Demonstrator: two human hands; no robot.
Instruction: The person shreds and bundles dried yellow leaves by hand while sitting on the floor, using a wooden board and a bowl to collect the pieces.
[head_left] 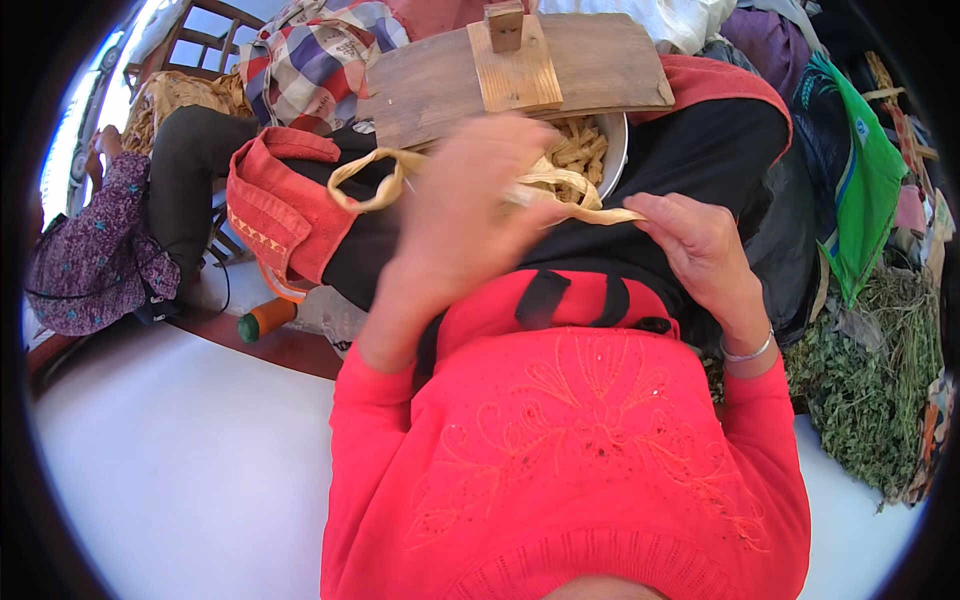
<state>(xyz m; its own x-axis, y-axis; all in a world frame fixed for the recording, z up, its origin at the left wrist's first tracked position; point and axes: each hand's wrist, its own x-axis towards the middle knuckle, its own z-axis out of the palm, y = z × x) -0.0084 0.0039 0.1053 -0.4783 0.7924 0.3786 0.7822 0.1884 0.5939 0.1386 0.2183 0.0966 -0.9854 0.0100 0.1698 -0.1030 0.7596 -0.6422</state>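
My right hand (695, 245) pinches the end of a pale yellow, flat fibrous strip (600, 214) between thumb and fingers. From there the strip runs left to my left hand (475, 205), which is smeared by motion, so its fingers cannot be made out. A loop of similar strip stands out past the left hand's far side. Just beyond the hands, a white basin (622, 150) holds a pile of folded yellowish strips (580, 147). Partly over it lies a wooden board (420, 85) with a lighter plank and a small wooden block (504, 27) on top.
Red cloth (290, 200) lies over my left leg. A spool of orange thread (267, 319) sits on the left. Another person in a patterned purple top (105, 240) is at far left. Dried green plants (865, 390) and a green bag (860, 180) lie on the right.
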